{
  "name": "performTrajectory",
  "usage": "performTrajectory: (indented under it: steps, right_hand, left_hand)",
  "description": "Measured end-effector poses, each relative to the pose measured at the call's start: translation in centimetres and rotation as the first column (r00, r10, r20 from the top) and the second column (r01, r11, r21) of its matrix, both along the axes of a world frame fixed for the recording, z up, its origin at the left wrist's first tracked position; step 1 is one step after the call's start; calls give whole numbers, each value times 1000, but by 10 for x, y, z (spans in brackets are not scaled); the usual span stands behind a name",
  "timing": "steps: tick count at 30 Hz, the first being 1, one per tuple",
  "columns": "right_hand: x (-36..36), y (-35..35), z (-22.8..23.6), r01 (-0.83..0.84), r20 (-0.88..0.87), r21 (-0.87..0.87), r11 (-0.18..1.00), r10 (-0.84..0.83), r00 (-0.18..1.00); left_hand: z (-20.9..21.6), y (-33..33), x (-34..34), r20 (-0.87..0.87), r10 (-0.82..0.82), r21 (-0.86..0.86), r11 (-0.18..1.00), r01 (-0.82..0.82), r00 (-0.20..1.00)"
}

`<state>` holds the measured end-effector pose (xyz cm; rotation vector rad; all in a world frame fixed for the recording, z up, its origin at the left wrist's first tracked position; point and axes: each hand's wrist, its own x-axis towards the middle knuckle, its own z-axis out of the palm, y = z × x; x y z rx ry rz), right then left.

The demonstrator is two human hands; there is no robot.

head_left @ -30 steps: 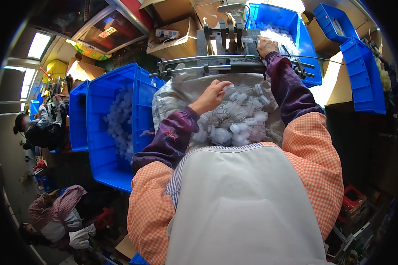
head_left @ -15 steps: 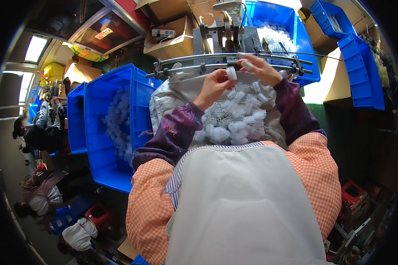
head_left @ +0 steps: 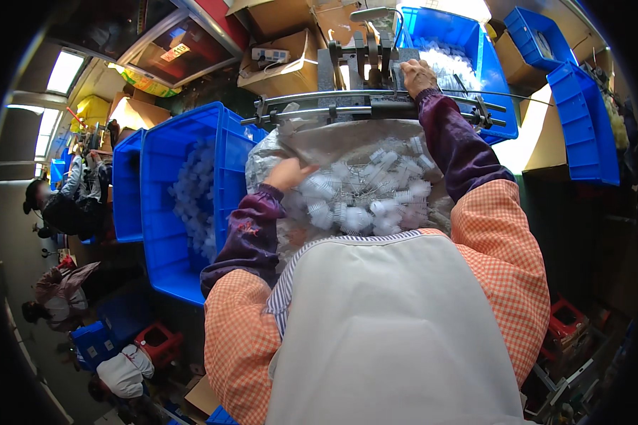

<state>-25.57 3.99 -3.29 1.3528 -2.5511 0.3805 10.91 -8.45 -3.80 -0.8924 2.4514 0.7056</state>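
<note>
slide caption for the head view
Left hand beside piled white brushes, right hand at the machine.

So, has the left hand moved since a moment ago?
Yes: the left hand moved leftward and back from the metal bar, toward the blue bin.

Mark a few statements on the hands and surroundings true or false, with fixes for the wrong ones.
1. The left hand is at the left edge of the pile of white bristled pieces. True.
2. The right hand is down in that pile. False: it is beyond it, at the right side of the metal machine.
3. The large blue bin left of the pile holds white pieces. True.
4. The apron is black. False: it is pale grey-white.
5. A red stool shows at lower left. True.
</note>
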Motion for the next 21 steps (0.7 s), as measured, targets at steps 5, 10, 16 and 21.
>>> performTrajectory:
  steps: [5, 10, 16, 21]
  right_hand:
    - [-6, -13, -1, 30, -28, 120, 992, -27, 999]
    - [-12, -14, -11, -24, 15, 51, 998, 23, 1000]
    - [-10, -16, -8, 14, 25, 100, 995, -16, 1000]
    - [-15, -17, -15, -6, 33, 72, 997, 4, 999]
  left_hand:
    - [-26, 9, 23, -140, 107, 235, 969, -72, 984]
    - [-21, 27, 20, -192, 393, 429, 858, -283, 899]
    - [-1, 50, 1, -244, 390, 467, 850, -245, 888]
    - [7, 58, -12, -291, 316, 430, 887, -171, 903]
